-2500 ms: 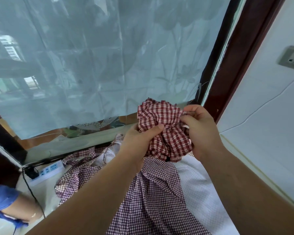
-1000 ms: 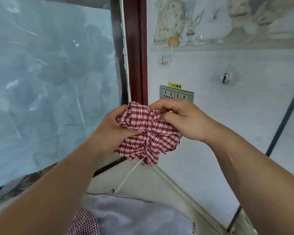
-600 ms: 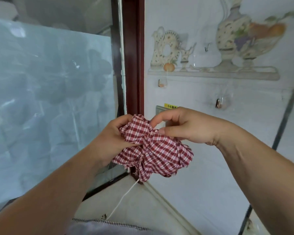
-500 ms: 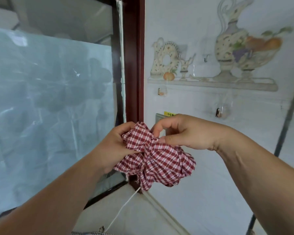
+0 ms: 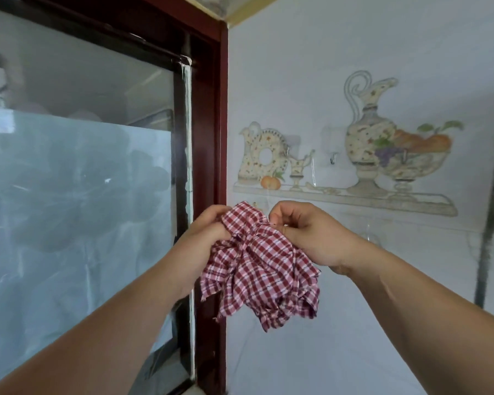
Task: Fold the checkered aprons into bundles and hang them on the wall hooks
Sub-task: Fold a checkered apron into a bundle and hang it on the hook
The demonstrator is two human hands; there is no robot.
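Checkered apron bundle point(image 5: 263, 269) held before the tiled wall point(image 5: 354, 343)
Left hand point(image 5: 208, 232) grips its bunched top; right hand point(image 5: 305, 235) pinches fabric beside it, below a wall hook point(image 5: 333, 158).

We read this as a home kitchen. White glazed wall tiles point(image 5: 340, 61) carry a printed mural point(image 5: 365, 143) of jugs, an orange and a fruit bowl on a shelf. A small metal wall hook point(image 5: 333, 158) is stuck on the tiles. A dark red window frame point(image 5: 222, 109) holds a frosted pane point(image 5: 69, 209).
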